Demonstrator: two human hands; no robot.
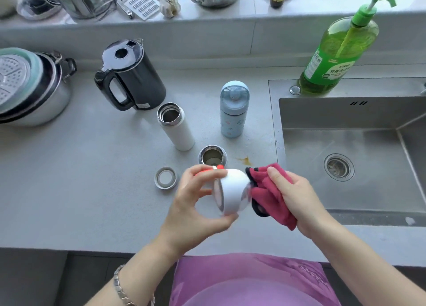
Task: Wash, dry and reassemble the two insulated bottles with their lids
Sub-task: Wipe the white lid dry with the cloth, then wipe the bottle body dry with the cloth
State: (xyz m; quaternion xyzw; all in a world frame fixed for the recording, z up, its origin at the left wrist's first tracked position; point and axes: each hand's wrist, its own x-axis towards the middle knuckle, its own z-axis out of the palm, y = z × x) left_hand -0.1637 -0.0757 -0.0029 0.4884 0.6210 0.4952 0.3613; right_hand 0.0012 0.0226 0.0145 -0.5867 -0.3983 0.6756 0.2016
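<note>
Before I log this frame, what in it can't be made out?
All in the head view:
- body of the near bottle: hidden behind the left hand and lid
- inside of the lid: blurred
- label on the soap bottle: too small to read
- pot: cut off by the left edge

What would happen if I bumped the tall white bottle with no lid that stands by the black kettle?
The tall white steel-lined bottle would probably tip easily: it stands upright and is narrow for its height. Once down it would likely roll, since its body is round. It looks empty through the open mouth, so it is probably light.
</note>
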